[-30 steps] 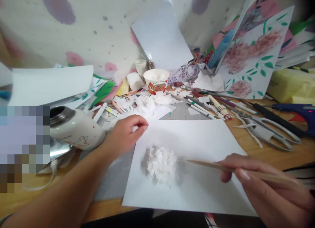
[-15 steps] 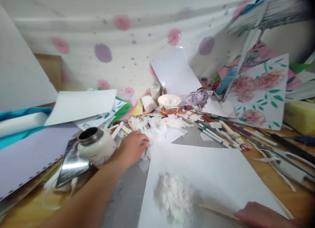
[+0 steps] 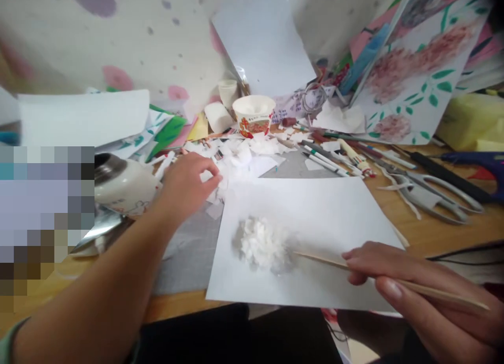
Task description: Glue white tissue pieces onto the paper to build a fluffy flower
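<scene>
A white sheet of paper (image 3: 315,222) lies in front of me with a small white crumpled-paper flower (image 3: 262,243) on it. My right hand (image 3: 417,296) is closed on a thin wooden stick (image 3: 326,260) whose tip rests at the flower's right side. My left hand (image 3: 185,183) reaches to the pile of white paper scraps (image 3: 240,157) beyond the sheet, fingers curled and pinching at the scraps; what they hold is hidden. A white jar (image 3: 122,183) stands just left of that hand.
A paper cup (image 3: 254,115), pens (image 3: 326,162), scissors (image 3: 429,193) and a blue glue gun (image 3: 476,167) crowd the back and right. Flower paintings (image 3: 409,75) lean at the back right; white sheets (image 3: 82,117) lie at the left. A yellow block (image 3: 468,125) sits far right.
The view tilted back down after swinging up. My left hand stays at the scrap pile, fingers now curled in. My right hand with the stick is back in view at the flower.
</scene>
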{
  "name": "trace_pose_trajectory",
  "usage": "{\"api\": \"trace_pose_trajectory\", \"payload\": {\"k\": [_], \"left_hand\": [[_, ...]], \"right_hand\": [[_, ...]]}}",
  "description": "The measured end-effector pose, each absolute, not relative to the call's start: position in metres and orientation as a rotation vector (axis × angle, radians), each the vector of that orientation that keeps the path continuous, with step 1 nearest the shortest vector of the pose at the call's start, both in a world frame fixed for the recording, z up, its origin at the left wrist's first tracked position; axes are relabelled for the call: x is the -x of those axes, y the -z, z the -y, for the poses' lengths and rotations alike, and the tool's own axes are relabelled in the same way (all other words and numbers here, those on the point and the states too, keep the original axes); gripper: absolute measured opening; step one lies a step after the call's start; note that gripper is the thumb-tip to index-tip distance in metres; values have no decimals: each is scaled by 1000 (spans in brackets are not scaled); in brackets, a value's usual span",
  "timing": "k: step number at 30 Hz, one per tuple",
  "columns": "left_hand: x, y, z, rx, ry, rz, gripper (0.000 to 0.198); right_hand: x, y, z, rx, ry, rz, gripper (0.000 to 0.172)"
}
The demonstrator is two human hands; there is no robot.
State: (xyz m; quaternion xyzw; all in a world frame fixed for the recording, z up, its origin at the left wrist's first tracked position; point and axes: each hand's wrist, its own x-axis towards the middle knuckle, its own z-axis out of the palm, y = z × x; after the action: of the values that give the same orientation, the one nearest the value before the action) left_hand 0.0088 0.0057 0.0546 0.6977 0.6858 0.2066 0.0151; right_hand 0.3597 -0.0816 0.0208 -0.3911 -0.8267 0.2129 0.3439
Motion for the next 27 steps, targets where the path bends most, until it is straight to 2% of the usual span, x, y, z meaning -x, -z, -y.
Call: {"api": "trace_pose_trajectory", "payload": {"k": [3, 6, 8, 11, 13, 18, 23, 27], "left_hand": [[-15, -63, 9, -2257, -817, -2035, 15], [-26, -67, 30, -2067, -949, -1657, 15], [-36, -69, 43, -1781, -822, -1288, 16], [-54, -71, 57, -1627, -413, -983, 11], [-65, -70, 62, -1786, -256, -954, 10], [-76, -55, 64, -2262, -128, -1174, 13], [-76, -48, 64, -2356, -113, -1204, 13], [-76, -47, 66, -2382, -126, -1210, 13]], "right_hand": [[-363, -17, 90, 1000, -457, 2149, 27], [-366, -13, 94, 1008, -488, 2128, 28], [-369, -13, 95, 1006, -565, 2097, 28], [-372, -15, 98, 1026, -635, 2057, 28], [-373, -16, 100, 1022, -651, 2043, 28], [-359, -22, 102, 831, -769, 2118, 23], [-333, -31, 96, 690, -689, 2194, 17], [-326, -31, 96, 717, -629, 2187, 21]]}}
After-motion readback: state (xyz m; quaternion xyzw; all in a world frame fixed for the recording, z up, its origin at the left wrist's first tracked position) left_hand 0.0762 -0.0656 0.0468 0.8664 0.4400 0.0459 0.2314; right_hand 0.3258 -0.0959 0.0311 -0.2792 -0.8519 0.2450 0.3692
